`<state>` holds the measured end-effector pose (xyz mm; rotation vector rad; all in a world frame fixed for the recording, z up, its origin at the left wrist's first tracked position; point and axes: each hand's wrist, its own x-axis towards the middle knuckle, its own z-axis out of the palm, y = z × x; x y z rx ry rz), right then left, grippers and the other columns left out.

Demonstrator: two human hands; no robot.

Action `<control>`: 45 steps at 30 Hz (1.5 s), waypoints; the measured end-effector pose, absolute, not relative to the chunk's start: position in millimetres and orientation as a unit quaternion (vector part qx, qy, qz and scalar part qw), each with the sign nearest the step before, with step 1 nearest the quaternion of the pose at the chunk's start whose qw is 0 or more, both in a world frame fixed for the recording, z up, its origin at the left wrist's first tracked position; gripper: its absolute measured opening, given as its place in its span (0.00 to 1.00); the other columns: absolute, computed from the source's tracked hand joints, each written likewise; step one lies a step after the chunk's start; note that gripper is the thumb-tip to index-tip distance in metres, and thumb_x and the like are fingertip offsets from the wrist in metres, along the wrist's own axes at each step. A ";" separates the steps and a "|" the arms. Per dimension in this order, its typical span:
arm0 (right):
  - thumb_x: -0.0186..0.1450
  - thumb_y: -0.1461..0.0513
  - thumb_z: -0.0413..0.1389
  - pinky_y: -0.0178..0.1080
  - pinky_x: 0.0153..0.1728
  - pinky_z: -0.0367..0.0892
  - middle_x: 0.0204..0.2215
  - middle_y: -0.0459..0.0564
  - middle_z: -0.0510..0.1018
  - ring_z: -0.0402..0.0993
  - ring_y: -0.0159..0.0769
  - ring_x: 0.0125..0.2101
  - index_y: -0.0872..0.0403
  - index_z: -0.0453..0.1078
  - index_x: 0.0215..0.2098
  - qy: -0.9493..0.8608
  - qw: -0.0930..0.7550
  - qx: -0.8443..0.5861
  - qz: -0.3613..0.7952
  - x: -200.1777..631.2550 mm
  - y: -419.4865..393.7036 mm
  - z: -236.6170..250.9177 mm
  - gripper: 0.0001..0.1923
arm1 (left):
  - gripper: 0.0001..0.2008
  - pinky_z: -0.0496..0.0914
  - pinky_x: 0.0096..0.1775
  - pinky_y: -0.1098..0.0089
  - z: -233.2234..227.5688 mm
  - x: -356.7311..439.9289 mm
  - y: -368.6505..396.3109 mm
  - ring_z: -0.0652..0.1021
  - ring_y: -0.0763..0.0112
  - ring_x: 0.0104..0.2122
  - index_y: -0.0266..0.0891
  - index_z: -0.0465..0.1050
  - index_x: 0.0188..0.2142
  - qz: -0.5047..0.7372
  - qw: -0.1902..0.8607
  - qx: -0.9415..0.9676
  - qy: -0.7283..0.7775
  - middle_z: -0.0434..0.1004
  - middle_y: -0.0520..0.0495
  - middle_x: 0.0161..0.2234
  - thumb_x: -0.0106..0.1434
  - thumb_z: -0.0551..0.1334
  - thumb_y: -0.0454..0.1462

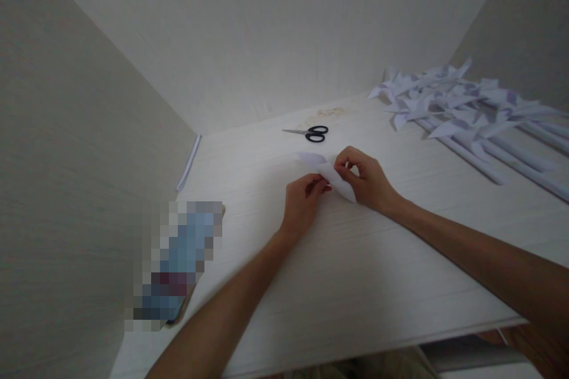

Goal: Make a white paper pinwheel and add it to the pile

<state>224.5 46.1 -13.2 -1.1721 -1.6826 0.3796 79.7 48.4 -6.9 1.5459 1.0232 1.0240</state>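
We pinched a small folded piece of white paper (334,177) between both hands, low over the pale wood-grain tabletop (355,272). Our left hand (303,202) had its fingertips closed on the paper's near-left edge, and our right hand (365,179) clamped its thumb and fingers on the far-right side, so the sheet sat between the two grips with one pointed flap sticking out beyond them. The folds looked only partly made; the piece was a loose flap shape, not yet like the finished ones.

Just beyond the grip lay a pair of black-handled steel scissors (311,132), shut and untouched. Farther off to the right of our right hand lay a heap of white paper pinwheels on rolled paper sticks (466,112), many of them, which we judged to be work already finished. To the left of our left hand a blurred blue object (180,260) lay at the table's edge, what it was we could not tell. A thin white strip (189,161) lay along the left wall.
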 end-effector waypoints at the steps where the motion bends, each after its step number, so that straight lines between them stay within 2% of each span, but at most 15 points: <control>1: 0.57 0.66 0.51 0.35 0.27 0.57 0.22 0.45 0.66 0.61 0.31 0.26 0.54 0.60 0.22 -0.704 0.501 -0.479 0.154 224.5 46.4 -13.9 0.06 | 0.05 0.70 0.34 0.72 -6.8 79.6 48.4 0.76 0.73 0.28 0.35 0.73 0.28 0.420 0.489 0.638 0.421 0.77 0.47 0.27 0.54 0.57 0.31; 5: 0.57 0.66 0.53 0.35 0.27 0.57 0.22 0.44 0.67 0.62 0.30 0.26 0.54 0.61 0.22 -0.715 0.504 -0.460 0.152 224.3 46.3 -15.4 0.06 | 0.05 0.70 0.34 0.72 -6.2 79.3 48.3 0.76 0.73 0.28 0.36 0.72 0.26 0.415 0.489 0.644 0.418 0.77 0.48 0.27 0.53 0.58 0.32; 13: 0.56 0.63 0.54 0.35 0.25 0.57 0.20 0.44 0.69 0.62 0.29 0.23 0.55 0.65 0.21 -0.667 0.523 -0.484 0.218 225.8 49.6 -17.3 0.06 | 0.04 0.70 0.32 0.74 -6.0 80.6 49.5 0.76 0.75 0.25 0.35 0.72 0.25 0.430 0.502 0.619 0.424 0.76 0.50 0.24 0.53 0.58 0.31; 17: 0.55 0.64 0.54 0.36 0.27 0.58 0.22 0.44 0.70 0.64 0.30 0.25 0.54 0.66 0.23 -0.657 0.543 -0.468 0.233 227.8 51.4 -18.6 0.04 | 0.06 0.69 0.30 0.76 -4.3 81.2 49.0 0.75 0.77 0.24 0.35 0.72 0.25 0.444 0.489 0.616 0.429 0.75 0.51 0.23 0.54 0.57 0.29; 27: 0.56 0.66 0.53 0.38 0.31 0.59 0.24 0.44 0.69 0.65 0.31 0.28 0.53 0.66 0.25 -0.665 0.563 -0.447 0.203 229.3 47.7 -15.8 0.04 | 0.07 0.69 0.30 0.77 -5.8 80.7 49.8 0.74 0.78 0.24 0.35 0.72 0.25 0.449 0.488 0.616 0.425 0.75 0.51 0.24 0.54 0.56 0.29; 35: 0.56 0.65 0.54 0.40 0.35 0.61 0.32 0.47 0.66 0.64 0.34 0.36 0.52 0.67 0.25 -0.678 0.556 -0.451 0.164 228.0 49.1 -16.4 0.03 | 0.07 0.69 0.30 0.76 -4.6 81.4 49.0 0.74 0.77 0.24 0.35 0.72 0.24 0.441 0.495 0.614 0.428 0.75 0.50 0.24 0.54 0.56 0.30; 45: 0.54 0.67 0.54 0.39 0.33 0.61 0.32 0.48 0.64 0.63 0.34 0.34 0.54 0.66 0.24 -0.683 0.541 -0.451 0.191 226.0 51.4 -18.4 0.03 | 0.07 0.69 0.32 0.75 -6.4 79.9 50.7 0.75 0.76 0.25 0.35 0.72 0.25 0.428 0.486 0.631 0.428 0.76 0.50 0.24 0.53 0.56 0.29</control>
